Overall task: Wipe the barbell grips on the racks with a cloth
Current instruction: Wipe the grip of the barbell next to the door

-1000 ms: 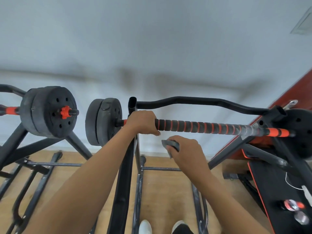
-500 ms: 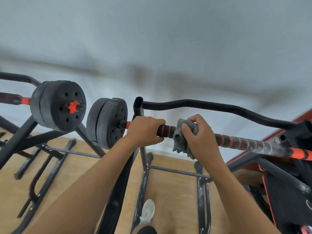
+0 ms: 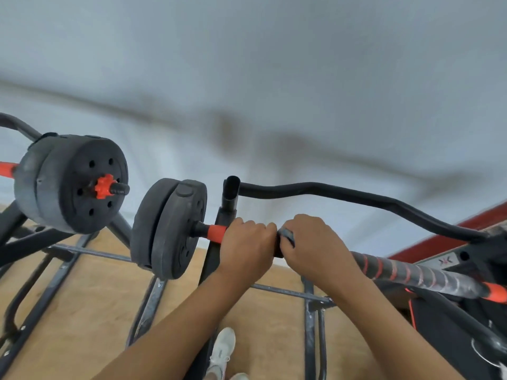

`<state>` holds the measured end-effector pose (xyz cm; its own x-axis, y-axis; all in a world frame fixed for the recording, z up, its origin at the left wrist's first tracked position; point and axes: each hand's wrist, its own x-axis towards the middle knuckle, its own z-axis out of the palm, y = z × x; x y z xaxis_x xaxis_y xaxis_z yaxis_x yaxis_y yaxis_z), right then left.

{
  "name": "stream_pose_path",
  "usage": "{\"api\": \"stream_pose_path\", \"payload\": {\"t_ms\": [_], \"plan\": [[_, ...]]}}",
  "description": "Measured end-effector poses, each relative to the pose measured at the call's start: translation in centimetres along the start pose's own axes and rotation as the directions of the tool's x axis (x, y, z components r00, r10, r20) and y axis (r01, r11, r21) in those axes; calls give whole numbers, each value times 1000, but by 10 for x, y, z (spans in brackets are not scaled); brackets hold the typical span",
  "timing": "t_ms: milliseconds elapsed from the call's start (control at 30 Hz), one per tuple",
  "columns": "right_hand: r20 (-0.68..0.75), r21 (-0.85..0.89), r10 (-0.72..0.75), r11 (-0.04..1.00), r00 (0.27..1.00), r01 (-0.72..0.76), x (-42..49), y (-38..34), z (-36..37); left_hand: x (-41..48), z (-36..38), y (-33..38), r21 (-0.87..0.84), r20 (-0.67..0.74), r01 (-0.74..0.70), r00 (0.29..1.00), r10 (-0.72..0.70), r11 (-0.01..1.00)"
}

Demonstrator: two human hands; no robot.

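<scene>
A barbell with a black-and-red striped grip (image 3: 406, 271) lies across a black rack, its black weight plates (image 3: 167, 229) at the left end. My left hand (image 3: 245, 246) grips the bar just right of the orange collar (image 3: 216, 233). Right beside it, touching, my right hand (image 3: 315, 246) wraps the bar with a grey cloth (image 3: 286, 235) under its fingers; only a small edge of the cloth shows. The bar under both hands is hidden.
A second barbell with black plates (image 3: 74, 183) rests on a rack at the left. A curved black rack handle (image 3: 356, 198) runs behind the bar. Black frame tubes (image 3: 310, 325) cross over the wooden floor (image 3: 90, 311). A white shoe (image 3: 223, 349) stands below.
My right hand with the cloth has slid left along the grip until it touches my left hand. The cloth, which hung loose below the bar, is now mostly hidden under the fingers.
</scene>
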<state>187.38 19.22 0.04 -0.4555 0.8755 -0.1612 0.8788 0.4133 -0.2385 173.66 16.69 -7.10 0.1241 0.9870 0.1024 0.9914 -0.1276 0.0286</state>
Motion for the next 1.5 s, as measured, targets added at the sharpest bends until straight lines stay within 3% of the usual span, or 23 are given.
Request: {"api": "stream_pose_path", "payload": {"t_ms": [200,333,400,500,600,767,833,967,1033,1100,1200,1333,1500], "plan": [[-49,-69,-8,998,999,5,-36,-10,7,18,-21,-6,39,203,-11,979,3,999],[-93,-71,3,997,996,-10,-43,-6,3,32,-33,-10,-118,479,4,876,53,993],[-116,-30,28,999,993,-31,-32,-1,-4,28,-33,-10,-162,414,14,909,55,987],[-158,44,58,998,986,-52,-12,5,-7,9,-18,-5,-75,137,-17,990,27,997],[-98,56,109,993,989,-104,-3,4,1,4,-7,2,1,-2,10,1000,-10,1000],[-86,-18,101,995,991,-103,-16,-5,11,20,-16,1,35,98,39,994,-42,999],[-105,-45,59,997,993,-64,-26,-6,12,28,-19,-2,0,218,17,976,-17,1000],[-106,-72,32,997,994,-40,-28,-5,9,50,-30,-10,-178,486,19,871,71,984],[-88,-88,33,995,996,-41,-19,-4,5,49,-27,-12,-225,407,23,911,72,974],[-95,-62,79,994,992,-85,-8,-4,0,37,-15,-13,-170,159,-9,987,36,985],[-146,-14,138,990,980,-141,1,-6,0,20,3,-5,-35,-72,-41,997,38,999],[-138,-60,121,990,983,-130,-5,-11,6,32,-8,-1,59,-17,23,1000,-22,998],[-136,-85,53,994,989,-65,-17,-15,15,48,-17,-5,-7,220,-10,975,12,1000]]}}
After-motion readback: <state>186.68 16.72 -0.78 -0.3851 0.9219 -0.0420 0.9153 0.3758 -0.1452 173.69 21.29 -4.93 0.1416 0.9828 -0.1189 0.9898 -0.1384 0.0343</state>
